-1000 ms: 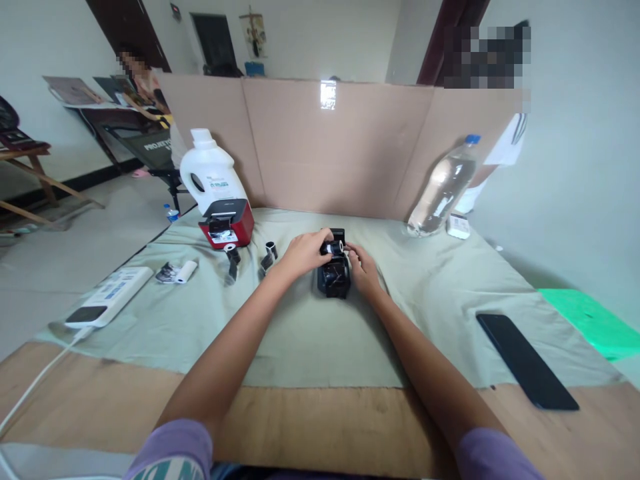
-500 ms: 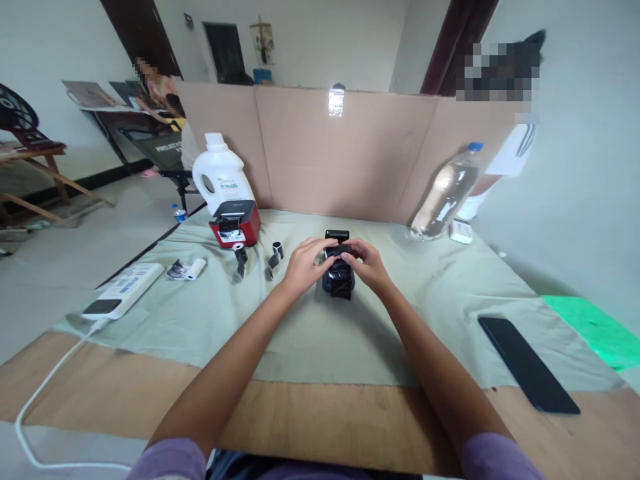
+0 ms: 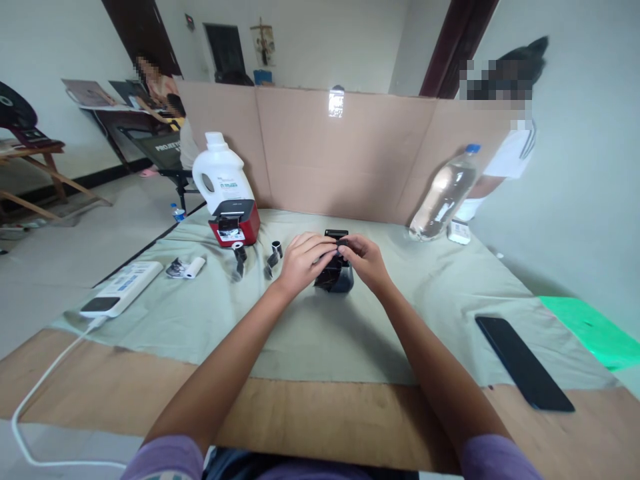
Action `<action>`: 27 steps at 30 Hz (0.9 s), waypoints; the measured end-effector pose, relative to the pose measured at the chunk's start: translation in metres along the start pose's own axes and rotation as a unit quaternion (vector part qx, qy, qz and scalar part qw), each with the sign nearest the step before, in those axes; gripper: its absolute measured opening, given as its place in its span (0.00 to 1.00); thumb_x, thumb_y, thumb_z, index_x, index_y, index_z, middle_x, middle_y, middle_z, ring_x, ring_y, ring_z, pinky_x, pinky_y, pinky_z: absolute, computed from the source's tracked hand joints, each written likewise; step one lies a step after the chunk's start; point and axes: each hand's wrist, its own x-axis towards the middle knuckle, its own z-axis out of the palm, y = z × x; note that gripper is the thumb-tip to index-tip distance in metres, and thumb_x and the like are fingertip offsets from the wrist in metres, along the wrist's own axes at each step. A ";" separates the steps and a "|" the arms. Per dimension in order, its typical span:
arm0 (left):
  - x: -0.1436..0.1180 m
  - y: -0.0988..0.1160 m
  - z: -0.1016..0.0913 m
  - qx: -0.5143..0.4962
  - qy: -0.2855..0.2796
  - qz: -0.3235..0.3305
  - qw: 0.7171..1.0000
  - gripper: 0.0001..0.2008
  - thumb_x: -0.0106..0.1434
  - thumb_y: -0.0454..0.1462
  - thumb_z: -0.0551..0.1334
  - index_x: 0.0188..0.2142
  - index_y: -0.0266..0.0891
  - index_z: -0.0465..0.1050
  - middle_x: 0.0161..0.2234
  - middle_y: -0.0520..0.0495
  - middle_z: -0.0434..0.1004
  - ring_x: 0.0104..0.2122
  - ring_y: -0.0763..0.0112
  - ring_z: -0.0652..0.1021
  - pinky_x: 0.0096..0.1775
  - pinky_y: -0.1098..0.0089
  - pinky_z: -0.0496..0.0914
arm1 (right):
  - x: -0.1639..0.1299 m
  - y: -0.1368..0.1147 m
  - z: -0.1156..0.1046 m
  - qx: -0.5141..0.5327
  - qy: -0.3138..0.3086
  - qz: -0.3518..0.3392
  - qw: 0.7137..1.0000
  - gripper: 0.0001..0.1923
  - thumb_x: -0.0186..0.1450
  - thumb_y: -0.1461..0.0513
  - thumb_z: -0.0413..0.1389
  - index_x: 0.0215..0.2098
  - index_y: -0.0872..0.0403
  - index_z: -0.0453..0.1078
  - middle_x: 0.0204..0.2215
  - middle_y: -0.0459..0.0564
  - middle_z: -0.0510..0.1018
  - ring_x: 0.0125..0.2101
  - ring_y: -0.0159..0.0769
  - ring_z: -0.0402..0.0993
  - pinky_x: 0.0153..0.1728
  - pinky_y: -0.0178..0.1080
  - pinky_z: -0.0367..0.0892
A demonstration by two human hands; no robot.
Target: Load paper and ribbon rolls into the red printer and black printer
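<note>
Black plastic of the small printer (image 3: 334, 277) is gripped mid-counter (image 3: 320, 400) by both hands (image 3: 301, 261) (image 3: 367, 261), with open cloth kept clear toward the near edge, fingers now closed further over its top than before.

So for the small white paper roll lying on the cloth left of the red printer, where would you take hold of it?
Pinch the white paper roll across its round middle, coming from above. It lies on its side on the green cloth, so its curved flanks are exposed, and no hand is near it. A dark scrap lies at its left end, so I would keep off that end.
</note>
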 end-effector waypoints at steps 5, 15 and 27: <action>-0.001 0.000 -0.003 0.056 -0.011 0.022 0.998 0.10 0.70 0.42 0.61 0.44 0.47 0.81 0.47 0.47 0.84 0.49 0.61 0.78 0.51 0.58 0.68 | 0.001 -0.003 0.002 0.046 0.017 0.025 0.999 0.20 0.60 0.45 0.64 0.37 0.52 0.74 0.29 0.46 0.78 0.29 0.34 0.74 0.34 0.39 0.72; 0.002 0.003 -0.005 0.010 0.028 0.000 1.000 0.08 0.67 0.44 0.64 0.37 0.49 0.83 0.46 0.48 0.83 0.47 0.61 0.76 0.51 0.56 0.69 | 0.002 -0.016 0.002 0.079 0.014 0.055 0.995 0.21 0.58 0.46 0.66 0.38 0.52 0.75 0.26 0.45 0.78 0.27 0.32 0.73 0.32 0.38 0.72; 0.023 0.004 -0.027 -0.185 -0.146 -0.197 0.952 0.21 0.63 0.45 0.66 0.55 0.45 0.77 0.47 0.46 0.83 0.45 0.63 0.80 0.46 0.66 0.73 | -0.004 -0.032 0.005 0.001 0.029 -0.025 0.999 0.13 0.64 0.52 0.62 0.41 0.51 0.75 0.36 0.49 0.81 0.36 0.38 0.78 0.40 0.42 0.73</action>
